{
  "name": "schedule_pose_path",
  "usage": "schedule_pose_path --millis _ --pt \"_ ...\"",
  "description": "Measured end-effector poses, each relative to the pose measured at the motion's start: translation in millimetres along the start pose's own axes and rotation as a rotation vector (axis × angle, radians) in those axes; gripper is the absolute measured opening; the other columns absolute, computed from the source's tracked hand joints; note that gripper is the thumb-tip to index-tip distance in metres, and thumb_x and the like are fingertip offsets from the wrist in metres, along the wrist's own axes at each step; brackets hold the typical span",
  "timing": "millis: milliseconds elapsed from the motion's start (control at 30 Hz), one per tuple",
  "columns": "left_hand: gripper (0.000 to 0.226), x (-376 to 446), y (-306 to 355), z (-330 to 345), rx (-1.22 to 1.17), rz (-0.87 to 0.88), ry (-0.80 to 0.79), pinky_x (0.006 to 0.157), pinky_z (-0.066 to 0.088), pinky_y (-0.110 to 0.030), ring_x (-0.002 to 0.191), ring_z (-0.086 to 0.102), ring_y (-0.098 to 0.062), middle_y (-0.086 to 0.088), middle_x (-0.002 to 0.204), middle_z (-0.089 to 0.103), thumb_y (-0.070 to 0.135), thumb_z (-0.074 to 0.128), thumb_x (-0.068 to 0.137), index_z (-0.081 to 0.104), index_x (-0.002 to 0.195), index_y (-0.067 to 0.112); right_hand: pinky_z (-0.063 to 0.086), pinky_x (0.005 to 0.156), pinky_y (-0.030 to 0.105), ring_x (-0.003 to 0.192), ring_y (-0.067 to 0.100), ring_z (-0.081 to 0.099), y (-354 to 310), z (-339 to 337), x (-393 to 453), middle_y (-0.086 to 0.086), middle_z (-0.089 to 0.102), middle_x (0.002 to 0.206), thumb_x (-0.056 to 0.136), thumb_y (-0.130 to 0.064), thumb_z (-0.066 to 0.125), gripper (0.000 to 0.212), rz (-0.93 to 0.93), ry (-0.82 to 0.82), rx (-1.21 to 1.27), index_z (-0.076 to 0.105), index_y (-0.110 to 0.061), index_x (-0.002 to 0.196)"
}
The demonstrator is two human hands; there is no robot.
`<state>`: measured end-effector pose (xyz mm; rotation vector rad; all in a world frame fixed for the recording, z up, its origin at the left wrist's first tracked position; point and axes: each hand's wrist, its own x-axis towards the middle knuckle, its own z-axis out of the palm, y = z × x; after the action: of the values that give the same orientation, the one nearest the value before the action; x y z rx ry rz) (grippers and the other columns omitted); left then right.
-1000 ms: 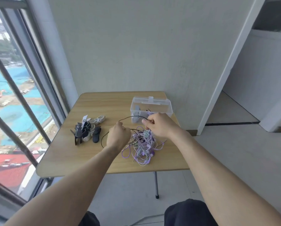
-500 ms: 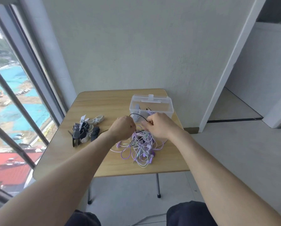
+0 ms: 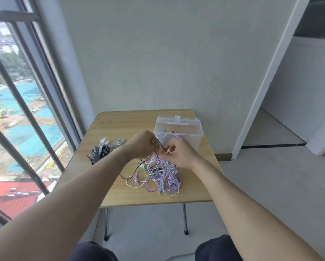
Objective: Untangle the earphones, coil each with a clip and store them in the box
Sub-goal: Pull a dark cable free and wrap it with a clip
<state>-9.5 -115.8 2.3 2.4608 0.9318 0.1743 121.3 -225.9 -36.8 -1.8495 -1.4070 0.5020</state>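
Observation:
A tangle of purple, white and teal earphones [image 3: 158,176] lies on the wooden table [image 3: 120,127], in front of a clear plastic box [image 3: 178,131] that holds some coiled earphones. My left hand [image 3: 141,144] and my right hand [image 3: 178,152] meet just above the tangle. Both pinch a thin black earphone cable [image 3: 162,146], which runs between them and trails down to the table on the left [image 3: 133,169]. A heap of black, white and clear clips [image 3: 105,148] sits to the left of my left hand.
A window with metal bars [image 3: 26,110] runs along the left of the table. A white wall stands behind it, and a doorway opens at the right [image 3: 282,110]. My knees show at the bottom edge.
My left hand has moved right and up to meet my right hand. The long black cable loop between them has shortened to a short taut stretch.

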Motion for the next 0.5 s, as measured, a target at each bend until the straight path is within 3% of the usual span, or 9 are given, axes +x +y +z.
schedule_pose_path --millis 133,267,400,500 --pt "0.011 -4.1 -0.9 0.9 0.032 0.046 0.138 0.069 0.043 -0.025 0.081 0.061 -0.016 -0.002 0.096 0.072 0.017 0.062 0.096 0.072 0.097 0.014 0.046 0.071 0.03 0.069 0.01 0.055 0.8 19.7 3.3 0.008 0.073 0.083 0.087 -0.019 0.076 0.006 0.04 0.135 0.134 0.073 -0.013 0.086" --pt "0.011 -9.8 -9.9 -0.1 0.025 0.05 0.14 0.068 0.046 -0.027 0.082 0.064 -0.018 -0.001 0.092 0.072 0.02 0.062 0.096 0.072 0.097 0.014 0.038 0.059 0.017 0.055 0.0 0.048 -1.4 32.9 5.2 -0.004 0.066 0.07 0.083 -0.023 0.079 0.014 0.031 0.165 0.201 0.073 -0.011 0.085" --pt "0.011 -14.8 -18.7 0.1 0.034 0.05 0.204 0.071 0.053 -0.037 0.081 0.065 -0.025 -0.002 0.087 0.073 0.017 0.056 0.094 0.066 0.09 0.018 0.03 0.054 0.017 0.051 0.004 0.036 -5.0 39.4 8.4 -0.009 0.049 0.055 0.081 -0.027 0.08 0.024 0.033 0.137 0.169 0.073 -0.006 0.072" --pt "0.014 -17.9 -19.9 -1.7 -0.012 0.062 0.278 0.07 0.054 -0.04 0.077 0.065 -0.024 0.0 0.081 0.072 0.012 0.05 0.096 0.061 0.09 0.017 0.044 0.062 0.025 0.054 -0.001 0.048 -4.9 41.1 12.3 -0.016 0.059 0.056 0.08 -0.027 0.078 0.018 0.086 0.057 0.017 0.076 -0.012 0.07"
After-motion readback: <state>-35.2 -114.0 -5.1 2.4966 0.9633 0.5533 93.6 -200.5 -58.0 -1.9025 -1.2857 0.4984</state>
